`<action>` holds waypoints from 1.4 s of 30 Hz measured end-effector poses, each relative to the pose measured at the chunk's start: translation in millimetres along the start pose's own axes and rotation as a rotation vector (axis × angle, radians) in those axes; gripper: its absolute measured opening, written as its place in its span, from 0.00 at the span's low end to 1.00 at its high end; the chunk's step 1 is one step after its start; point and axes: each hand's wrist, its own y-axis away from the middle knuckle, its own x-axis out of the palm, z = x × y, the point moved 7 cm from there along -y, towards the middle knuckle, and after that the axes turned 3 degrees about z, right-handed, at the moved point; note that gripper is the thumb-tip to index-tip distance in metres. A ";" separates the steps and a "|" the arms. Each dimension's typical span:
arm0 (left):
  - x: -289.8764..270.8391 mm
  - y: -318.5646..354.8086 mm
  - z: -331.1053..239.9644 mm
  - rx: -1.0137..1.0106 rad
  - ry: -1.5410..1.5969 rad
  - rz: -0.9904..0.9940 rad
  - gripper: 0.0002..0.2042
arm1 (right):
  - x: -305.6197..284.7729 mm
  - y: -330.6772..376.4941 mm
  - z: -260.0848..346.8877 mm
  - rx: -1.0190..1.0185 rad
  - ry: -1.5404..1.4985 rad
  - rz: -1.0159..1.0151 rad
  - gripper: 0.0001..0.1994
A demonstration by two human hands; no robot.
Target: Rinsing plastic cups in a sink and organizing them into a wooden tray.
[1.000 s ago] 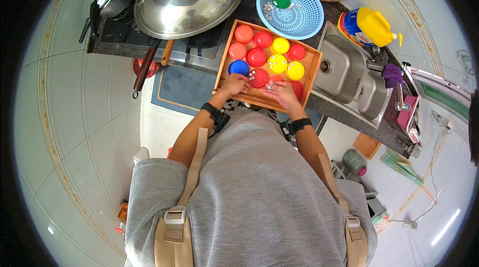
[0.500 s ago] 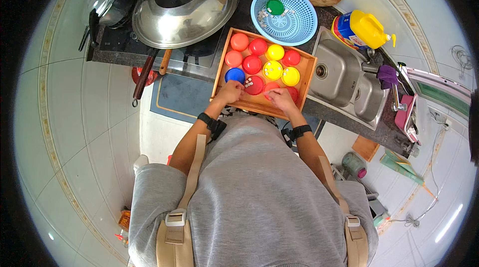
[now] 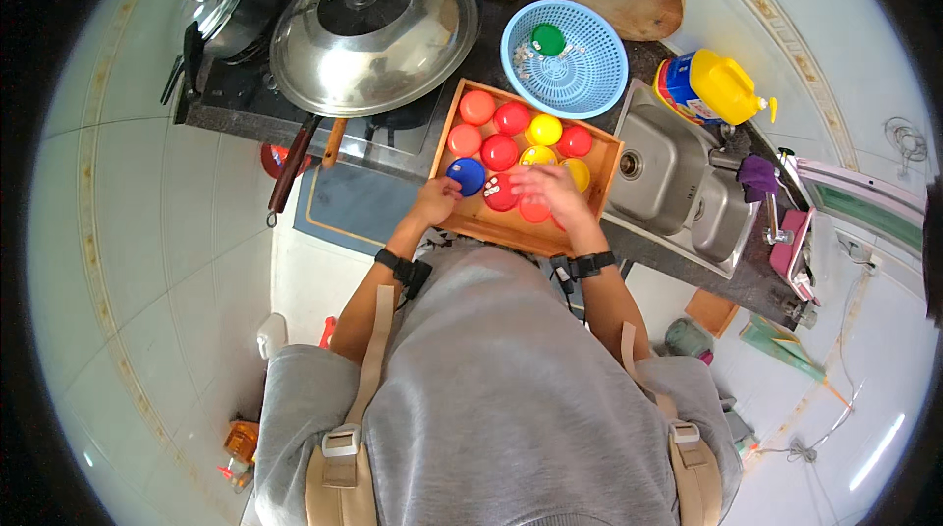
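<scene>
Round plastic dishes in red, yellow and blue sit in rows in a shallow wooden tray. My left hand is at the tray's left front corner, fingers curled close beside the blue dish; what they hold, if anything, is hidden. My right hand hovers over the right front dishes with its fingers apart, partly covering a yellow dish and a red one. Small white pieces lie in the front red dish and in the partly covered yellow dish at the middle.
Behind the tray stands a blue plastic basket holding a green dish and white pieces. A lidded wok sits on the stove at left, its handles jutting forward. A double sink and a yellow jug are at right.
My right hand has moved back and slightly left, from the front red dishes towards the yellow ones, its fingers spreading. My left hand has drawn left, towards the tray's corner.
</scene>
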 end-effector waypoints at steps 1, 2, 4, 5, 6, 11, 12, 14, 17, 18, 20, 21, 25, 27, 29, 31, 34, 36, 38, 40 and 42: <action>0.7 -2.7 2.9 -0.030 0.034 0.005 0.14 | -15.4 2.1 20.2 -0.068 0.049 -0.039 0.14; 0.1 -2.4 6.0 -0.065 0.066 0.004 0.14 | -30.9 1.1 40.7 -0.150 0.091 -0.133 0.13; 0.2 -4.3 1.1 -0.063 0.095 0.012 0.12 | -71.9 -18.0 76.1 -0.331 0.172 -0.257 0.12; -0.7 -1.9 0.0 -0.077 0.112 0.014 0.11 | -82.0 -27.8 94.4 -0.364 0.239 -0.343 0.13; 0.7 1.2 -9.6 -0.076 0.113 0.018 0.11 | -93.5 -40.7 110.4 -0.428 0.401 -0.404 0.14; -7.4 28.4 -34.5 -0.090 0.356 -0.066 0.08 | -79.4 -114.8 162.7 -0.566 1.055 -0.398 0.23; -11.2 33.0 -36.8 -0.063 0.392 -0.068 0.08 | -64.1 -127.2 168.9 -0.643 1.174 -0.335 0.28; -18.4 44.7 -41.8 -0.056 0.426 -0.124 0.08 | -43.9 -155.6 172.7 -0.590 1.335 -0.182 0.38; -30.1 59.5 -44.7 -0.058 0.475 -0.203 0.08 | -25.2 -182.7 168.1 -0.558 1.459 -0.200 0.38; -34.0 61.4 -43.8 -0.057 0.508 -0.219 0.09 | -24.0 -188.5 166.7 -0.544 1.476 -0.220 0.37; -40.5 71.4 -37.5 -0.076 0.549 -0.260 0.09 | -23.1 -198.5 161.7 -0.572 1.522 -0.237 0.36; -45.2 71.5 -37.2 -0.057 0.554 -0.295 0.10 | -26.4 -201.0 160.8 -0.600 1.567 -0.279 0.35; -53.7 74.1 -31.0 -0.039 0.608 -0.393 0.11 | -24.6 -207.1 158.0 -0.706 1.631 -0.251 0.24; -54.8 76.3 -27.4 -0.033 0.626 -0.410 0.11 | -18.8 -210.0 149.4 -0.640 1.657 -0.229 0.22; -56.2 74.7 -29.1 -0.043 0.610 -0.430 0.11 | -21.5 -203.2 148.8 -0.665 1.629 -0.354 0.22; -55.7 75.6 -26.9 -0.039 0.616 -0.441 0.11 | -21.6 -198.0 148.4 -0.749 1.619 -0.422 0.21; -55.4 77.7 -24.5 -0.035 0.620 -0.473 0.12 | -16.8 -191.2 148.2 -0.678 1.619 -0.382 0.23; -54.3 77.5 -26.7 -0.035 0.611 -0.485 0.12 | -26.5 -193.2 149.6 -0.643 1.484 -0.322 0.24; -56.6 76.4 -32.3 0.030 0.729 -0.544 0.10 | -41.7 -200.1 149.6 -0.620 1.370 -0.247 0.23; -60.1 75.1 -34.9 0.041 0.711 -0.540 0.11 | -41.9 -203.1 152.4 -0.663 1.383 -0.286 0.23; -59.8 74.8 -35.2 0.049 0.698 -0.545 0.13 | -36.2 -196.6 152.9 -0.704 1.381 -0.368 0.21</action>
